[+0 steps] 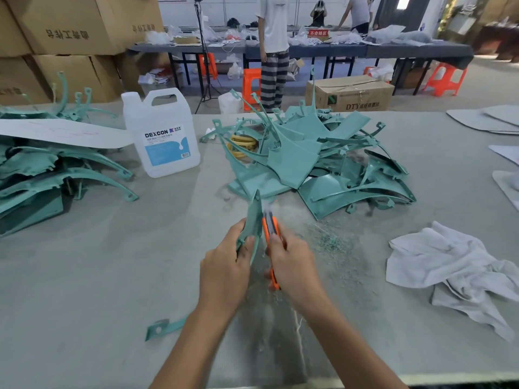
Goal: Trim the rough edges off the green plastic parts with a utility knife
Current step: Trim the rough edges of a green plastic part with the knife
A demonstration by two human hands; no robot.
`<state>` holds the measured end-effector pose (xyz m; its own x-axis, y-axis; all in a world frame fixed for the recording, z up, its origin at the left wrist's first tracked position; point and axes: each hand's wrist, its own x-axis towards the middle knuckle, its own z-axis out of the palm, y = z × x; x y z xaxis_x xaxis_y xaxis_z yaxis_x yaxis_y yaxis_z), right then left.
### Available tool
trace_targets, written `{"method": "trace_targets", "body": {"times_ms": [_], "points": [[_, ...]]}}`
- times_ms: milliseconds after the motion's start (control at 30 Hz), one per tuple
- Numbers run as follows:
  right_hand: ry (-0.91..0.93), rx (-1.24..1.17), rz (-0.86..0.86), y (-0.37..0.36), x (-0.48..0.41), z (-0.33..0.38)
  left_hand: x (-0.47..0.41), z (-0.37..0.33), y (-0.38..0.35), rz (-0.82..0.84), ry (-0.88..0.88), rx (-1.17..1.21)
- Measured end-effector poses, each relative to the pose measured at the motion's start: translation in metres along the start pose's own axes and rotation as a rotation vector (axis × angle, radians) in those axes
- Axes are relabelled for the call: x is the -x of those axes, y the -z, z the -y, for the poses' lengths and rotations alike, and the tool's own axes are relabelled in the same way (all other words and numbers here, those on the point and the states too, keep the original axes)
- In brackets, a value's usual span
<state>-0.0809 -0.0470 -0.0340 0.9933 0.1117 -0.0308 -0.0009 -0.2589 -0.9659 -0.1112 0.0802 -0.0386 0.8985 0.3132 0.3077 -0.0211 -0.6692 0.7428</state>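
The green plastic part you're working on stands nearly upright, a thin curved piece pointing away from you, held low down in your left hand. Your orange utility knife runs right alongside its right edge, blade end up and blurred, held in your right hand. More green parts sit in a tangled heap just beyond. Another stack lies far left, and a small green offcut rests flat beside your left forearm.

A white jug carries a blue label reading "DEXCON". A floor box is printed "DTY" ahead of Chinese characters. A red sign on the far table reads "不合格区". The print on the stacked cartons is unclear.
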Motion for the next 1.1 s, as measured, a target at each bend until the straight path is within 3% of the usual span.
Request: {"method": "trace_targets", "body": {"times_ms": [167,333,600,833,933,1033,1100], "points": [[-0.203,0.068,0.116,0.013,0.001,-0.016,0.0,-0.001,-0.002,-0.024,0.0,-0.013],[-0.019,-0.038,-0.041,0.013,-0.002,-0.005,0.001,-0.002,-0.001,-0.031,-0.017,-0.011],[-0.065,0.644,0.16,0.019,-0.002,-0.004,-0.005,0.0,0.0,-0.008,0.087,0.03],[-0.025,0.789,0.154,0.013,0.001,-0.003,-0.016,0.005,0.008,-0.014,0.165,0.127],[0.03,0.634,0.148,0.013,0.009,0.008,-0.015,0.005,0.009,0.008,0.154,0.116],[0.16,0.162,0.078,0.019,0.008,0.043,-0.01,0.002,0.009,0.048,0.128,0.107],[0.237,-0.006,0.022,0.027,-0.001,0.063,-0.008,0.002,0.007,0.048,0.122,0.097]]}}
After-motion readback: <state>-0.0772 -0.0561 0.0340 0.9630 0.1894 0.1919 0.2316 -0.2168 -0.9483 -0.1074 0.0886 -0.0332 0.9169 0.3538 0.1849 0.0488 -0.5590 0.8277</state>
